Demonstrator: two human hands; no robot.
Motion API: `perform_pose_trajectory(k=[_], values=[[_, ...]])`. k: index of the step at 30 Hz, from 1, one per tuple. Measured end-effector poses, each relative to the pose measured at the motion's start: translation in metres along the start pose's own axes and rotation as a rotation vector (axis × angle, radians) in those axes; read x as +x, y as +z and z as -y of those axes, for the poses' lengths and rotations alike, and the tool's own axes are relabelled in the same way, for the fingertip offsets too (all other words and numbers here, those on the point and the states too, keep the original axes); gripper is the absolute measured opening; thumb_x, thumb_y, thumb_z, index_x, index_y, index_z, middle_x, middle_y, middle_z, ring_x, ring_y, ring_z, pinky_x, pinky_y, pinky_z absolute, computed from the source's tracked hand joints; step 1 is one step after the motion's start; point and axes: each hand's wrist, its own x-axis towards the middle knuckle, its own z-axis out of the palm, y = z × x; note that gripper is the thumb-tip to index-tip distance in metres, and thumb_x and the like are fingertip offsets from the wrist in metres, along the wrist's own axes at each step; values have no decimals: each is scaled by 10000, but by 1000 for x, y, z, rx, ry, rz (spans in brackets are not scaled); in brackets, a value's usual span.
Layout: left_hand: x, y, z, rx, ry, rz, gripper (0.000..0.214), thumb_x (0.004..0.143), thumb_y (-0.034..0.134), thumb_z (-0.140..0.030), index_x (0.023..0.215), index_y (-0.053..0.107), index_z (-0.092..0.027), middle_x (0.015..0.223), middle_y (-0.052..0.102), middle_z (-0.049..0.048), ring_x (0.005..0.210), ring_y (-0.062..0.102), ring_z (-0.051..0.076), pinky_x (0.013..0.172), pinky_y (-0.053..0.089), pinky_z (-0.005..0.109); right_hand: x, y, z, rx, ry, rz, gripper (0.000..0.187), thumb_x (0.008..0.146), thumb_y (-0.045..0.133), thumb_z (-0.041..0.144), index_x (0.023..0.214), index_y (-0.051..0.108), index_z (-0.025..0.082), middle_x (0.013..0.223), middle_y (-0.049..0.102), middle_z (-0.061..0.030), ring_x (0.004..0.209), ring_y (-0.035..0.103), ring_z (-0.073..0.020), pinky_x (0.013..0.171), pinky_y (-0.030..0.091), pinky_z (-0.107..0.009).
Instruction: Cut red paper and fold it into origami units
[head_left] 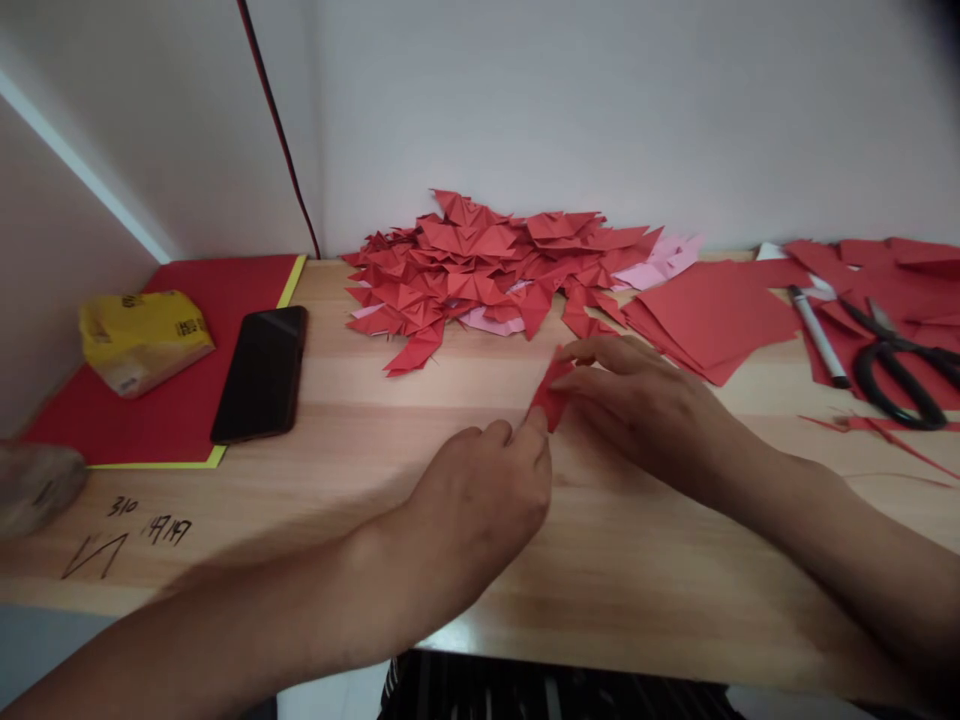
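head view: one small red paper piece [553, 392] is found at the fingertips of both hands, near the middle of the pale wooden surface [637, 580]. its long axis runs from about one o'clock at the far end to seven o'clock at the near end, so it sits slightly aslant to the person. from the left hand [487, 485] the piece lies at one o'clock; from the right hand [634, 390] it lies at nine o'clock. neither hand is judged nearer: both are in contact, the left at the near end, the right at the far end and along the right-hand edge.

state of hands: left curled narrow, fingertips closed on the near end of the piece; right flatter, its fingers reaching over and holding the far end. the underside of the right hand is hidden, and the exact seat of its grip cannot be told. whether the piece rests on the surface or is slightly raised cannot be confirmed.

surroundings, measured from the piece: a heap of folded red papers [469, 265] at eleven o'clock, with some pink among them; a stack of red sheets [720, 315] at two o'clock; a marker [820, 338] and black-handled scissors [892, 343], both between two and three o'clock; a dark phone [261, 375] at nine o'clock, well apart.
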Motion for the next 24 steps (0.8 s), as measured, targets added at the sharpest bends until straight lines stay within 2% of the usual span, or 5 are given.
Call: perform_pose_trajectory(k=[4,8,14,18,24], values=[[2,2,9,-60,-30,-59,340,851,445,12,1124,606,-112,1097,639,85,813,587,184,672,518,309,0,-7,0,-21,-140,23,228,925,463,115,894,682,171,954,693,-84,889,642,-217,807,492,-370],[3,6,14,-116,-28,-106,258,866,470,-3,1018,632,-135,1022,645,57,801,567,183,676,511,315,-4,-13,4,-19,-106,68,225,926,477,113,853,685,161,846,676,-66,748,633,-179,701,487,-320],[12,20,21,-196,-91,-352,179,958,507,-269,874,619,-158,971,654,48,852,554,180,725,498,320,-10,-15,0,76,-30,120,232,927,501,141,909,726,194,990,691,-58,778,649,-159,657,489,-273],[18,25,19,-218,-124,-414,179,966,489,-231,864,616,-156,894,647,37,825,540,167,715,484,311,-11,-17,-3,81,-17,150,237,928,508,170,892,737,215,1009,697,-43,708,642,-132,587,460,-245],[19,24,15,-246,-126,-462,169,957,504,-204,1006,657,-151,884,649,39,813,540,165,695,495,301,-13,-15,-11,138,-23,171,233,938,499,226,885,725,211,1027,697,-52,714,638,-127,586,439,-233]])
